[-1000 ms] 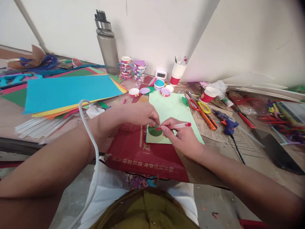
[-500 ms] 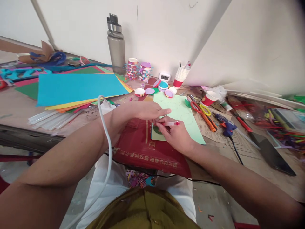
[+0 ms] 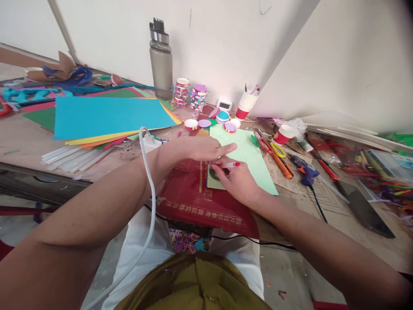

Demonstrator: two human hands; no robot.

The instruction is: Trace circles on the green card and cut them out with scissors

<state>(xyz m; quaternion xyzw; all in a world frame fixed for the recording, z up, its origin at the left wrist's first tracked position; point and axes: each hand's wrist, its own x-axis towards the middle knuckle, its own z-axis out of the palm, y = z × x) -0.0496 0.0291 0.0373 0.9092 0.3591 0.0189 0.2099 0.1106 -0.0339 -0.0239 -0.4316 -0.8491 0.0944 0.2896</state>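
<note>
- The right hand (image 3: pixel 241 180) grips a pen (image 3: pixel 230 165) between thumb and fingers, low over the near-left part of the light green paper (image 3: pixel 250 148); the pen's red end points to the right.
- The left hand (image 3: pixel 204 148) reaches across the left edge of the light green paper, thumb extended over it; its other fingertips are largely hidden, so I cannot tell whether they pinch or press anything.
- A dark green disc (image 3: pixel 214 174) lies at the near-left corner of the light green paper, partly covered by the right hand.
- Red printed cardboard (image 3: pixel 206 211) extends from under the light green paper's near edge.
- Just right of the light green paper lie scissors with red handles (image 3: pixel 265 145) and an orange cutter (image 3: pixel 284 167); farther right is a blue glue gun (image 3: pixel 306 171).
- Well left of the light green paper are stacked coloured sheets (image 3: pixel 112 117), blue uppermost.
- Beyond its far edge stands a digital clock (image 3: pixel 224 104).
</note>
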